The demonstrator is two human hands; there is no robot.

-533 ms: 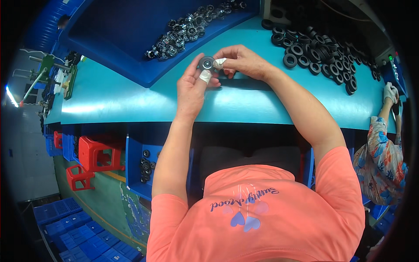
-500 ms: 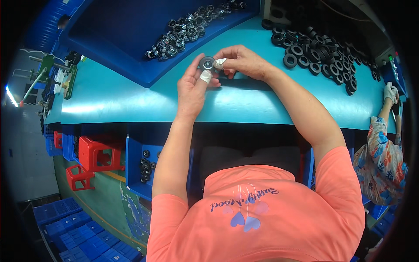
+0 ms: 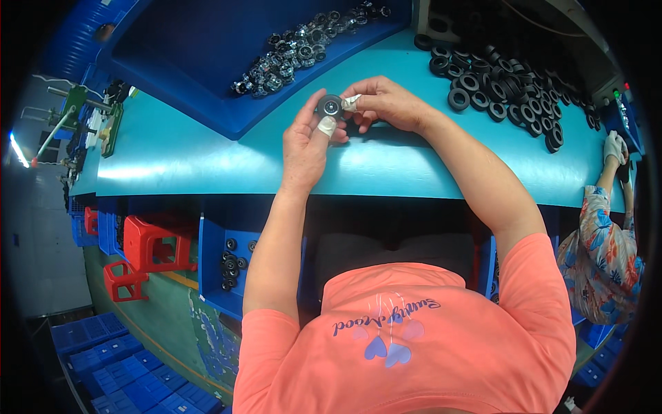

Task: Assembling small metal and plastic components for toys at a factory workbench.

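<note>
Holding black wheel (image 3: 331, 106), upper centre of frame | our left hand (image 3: 307, 143): fingers grasping its rim | our right hand (image 3: 392, 103): fingers grasping its right edge

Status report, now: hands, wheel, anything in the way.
Left hand holding black wheel. Right hand at wheel's right edge. Wheel over turquoise table. Nothing seen in the way.

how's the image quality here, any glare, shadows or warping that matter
Head view: glare whitens the turquoise table, notably toward its left end; head view: a dark shadow lies below the right hand, the far black rings fade into gloom, and fisheye distortion bows the table's front edge; head view: the wheel looks fairly sharp, but small.
</note>
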